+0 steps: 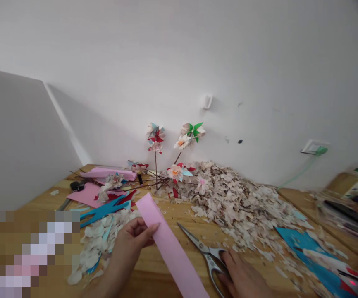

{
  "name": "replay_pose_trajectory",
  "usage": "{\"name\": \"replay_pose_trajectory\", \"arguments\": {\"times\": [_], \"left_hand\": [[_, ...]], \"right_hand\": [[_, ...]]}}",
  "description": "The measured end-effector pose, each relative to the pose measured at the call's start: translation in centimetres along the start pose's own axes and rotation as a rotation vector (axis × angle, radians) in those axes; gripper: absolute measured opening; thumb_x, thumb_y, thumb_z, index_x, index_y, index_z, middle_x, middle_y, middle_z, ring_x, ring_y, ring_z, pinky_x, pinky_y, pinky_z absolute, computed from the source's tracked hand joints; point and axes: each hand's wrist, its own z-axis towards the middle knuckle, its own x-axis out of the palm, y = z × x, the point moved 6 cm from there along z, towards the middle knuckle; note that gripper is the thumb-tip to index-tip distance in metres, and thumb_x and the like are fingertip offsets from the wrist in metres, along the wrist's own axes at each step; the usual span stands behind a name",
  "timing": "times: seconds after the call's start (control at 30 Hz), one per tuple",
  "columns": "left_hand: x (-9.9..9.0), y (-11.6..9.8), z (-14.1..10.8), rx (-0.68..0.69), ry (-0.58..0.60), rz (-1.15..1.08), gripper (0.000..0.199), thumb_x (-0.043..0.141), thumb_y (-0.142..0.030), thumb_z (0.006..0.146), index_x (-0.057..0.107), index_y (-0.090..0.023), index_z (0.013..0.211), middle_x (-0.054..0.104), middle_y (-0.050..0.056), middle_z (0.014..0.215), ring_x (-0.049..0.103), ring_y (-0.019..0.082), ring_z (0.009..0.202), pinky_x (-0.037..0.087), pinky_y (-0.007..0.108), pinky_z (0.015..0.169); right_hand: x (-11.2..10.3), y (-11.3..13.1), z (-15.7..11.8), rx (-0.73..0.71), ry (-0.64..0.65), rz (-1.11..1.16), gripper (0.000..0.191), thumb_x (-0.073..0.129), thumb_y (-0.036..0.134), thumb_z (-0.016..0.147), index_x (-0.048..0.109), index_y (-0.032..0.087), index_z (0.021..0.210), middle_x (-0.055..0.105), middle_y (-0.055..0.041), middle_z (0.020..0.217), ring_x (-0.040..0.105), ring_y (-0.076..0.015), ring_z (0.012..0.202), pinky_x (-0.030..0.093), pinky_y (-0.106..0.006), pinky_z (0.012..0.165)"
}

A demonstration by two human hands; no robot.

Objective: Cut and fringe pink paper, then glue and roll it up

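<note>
My left hand (136, 238) pinches a long pink paper strip (169, 244) near its upper end, thumb on top. The strip slants down to the right and runs out of the bottom of the view. To its right lies a pair of metal scissors (208, 254), blades closed and pointing up and left. My right hand (241, 271) has its fingers at the scissors' handle loops, close to the table. Beside my left hand are a blue cut-paper piece (106, 210) and a heap of pale petals (94, 244).
Paper flowers on stems (157, 147) stand against the wall. A big pile of dried petals (228, 198) covers the back right. Pink paper (87, 193) lies at the left; blue paper (309, 256) at the right, by a cluttered plastic tray (346, 207). The lower left corner is pixelated.
</note>
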Motion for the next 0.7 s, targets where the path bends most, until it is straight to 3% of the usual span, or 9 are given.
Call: {"name": "replay_pose_trajectory", "arguments": {"times": [0.13, 0.23, 0.3, 0.37, 0.43, 0.53, 0.6, 0.7], "left_hand": [[0.7, -1.0, -0.3, 0.054, 0.004, -0.03, 0.027, 0.08, -0.031, 0.048, 0.061, -0.015, 0.058, 0.065, -0.003, 0.053, 0.058, 0.011, 0.051, 0.052, 0.022, 0.052], [1.3, -1.3, -0.5, 0.086, 0.011, -0.056, 0.027, 0.081, -0.029, 0.048, 0.059, -0.015, 0.056, 0.063, -0.004, 0.052, 0.057, 0.01, 0.05, 0.051, 0.022, 0.051], [1.8, -1.3, -0.5, 0.101, 0.02, -0.069, 0.027, 0.081, -0.029, 0.047, 0.058, -0.015, 0.054, 0.06, -0.005, 0.049, 0.056, 0.01, 0.048, 0.051, 0.022, 0.05], [2.2, -1.3, -0.6, 0.114, 0.025, -0.078, 0.028, 0.08, -0.029, 0.048, 0.057, -0.015, 0.054, 0.058, -0.005, 0.047, 0.054, 0.009, 0.046, 0.05, 0.022, 0.048], [2.2, -1.5, -0.6, 0.133, 0.017, -0.083, 0.028, 0.08, -0.03, 0.048, 0.057, -0.015, 0.055, 0.057, -0.006, 0.046, 0.054, 0.009, 0.046, 0.05, 0.022, 0.049], [1.2, -2.2, -0.5, 0.168, -0.025, -0.074, 0.029, 0.078, -0.031, 0.051, 0.055, -0.016, 0.057, 0.058, -0.006, 0.05, 0.056, 0.01, 0.05, 0.051, 0.023, 0.053], [0.0, -2.7, -0.2, 0.186, -0.06, -0.048, 0.027, 0.077, -0.031, 0.054, 0.056, -0.016, 0.061, 0.062, -0.004, 0.055, 0.058, 0.01, 0.054, 0.051, 0.022, 0.055], [-2.6, -3.3, 0.2, 0.203, -0.125, -0.004, 0.027, 0.074, -0.034, 0.059, 0.058, -0.016, 0.071, 0.065, -0.002, 0.063, 0.06, 0.011, 0.058, 0.05, 0.021, 0.055]], "right_hand": [[-0.2, -0.5, 0.2, 0.024, 0.018, 0.115, 0.035, 0.049, 0.019, 0.076, 0.057, 0.006, 0.108, 0.056, -0.0234, 0.113, 0.055, -0.0333, 0.103, 0.044, -0.045, 0.087], [-2.1, -0.1, 0.7, 0.015, -0.055, 0.311, 0.027, 0.052, 0.021, 0.074, 0.059, 0.012, 0.097, 0.06, -0.0183, 0.105, 0.056, -0.0313, 0.097, 0.044, -0.044, 0.085], [-4.1, 1.3, 1.0, -0.035, -0.114, 0.56, 0.026, 0.049, 0.031, 0.078, 0.057, 0.015, 0.097, 0.06, -0.0147, 0.105, 0.055, -0.0269, 0.098, 0.043, -0.04, 0.086], [-5.5, 3.5, 1.4, -0.074, -0.081, 0.844, 0.036, 0.048, 0.041, 0.08, 0.051, 0.018, 0.108, 0.058, -0.0115, 0.11, 0.054, -0.0231, 0.101, 0.041, -0.036, 0.088], [-6.1, 6.4, 2.0, -0.144, -0.01, 1.046, 0.042, 0.054, 0.04, 0.076, 0.047, 0.019, 0.111, 0.059, -0.0094, 0.11, 0.055, -0.0216, 0.098, 0.042, -0.034, 0.085], [-5.4, 9.2, 3.2, -0.108, 0.035, 1.137, 0.031, 0.06, 0.03, 0.068, 0.05, 0.018, 0.095, 0.063, -0.0052, 0.093, 0.058, -0.0198, 0.085, 0.044, -0.028, 0.071], [-4.7, 10.0, 4.1, -0.083, 0.026, 1.089, 0.019, 0.057, 0.031, 0.068, 0.049, 0.018, 0.081, 0.062, -0.0019, 0.078, 0.058, -0.0179, 0.072, 0.042, -0.025, 0.06], [-5.1, 10.6, 5.3, -0.086, -0.016, 0.982, 0.019, 0.055, 0.037, 0.072, 0.05, 0.018, 0.071, 0.056, 0.0013, 0.065, 0.052, -0.0161, 0.062, 0.035, -0.024, 0.053]]}}
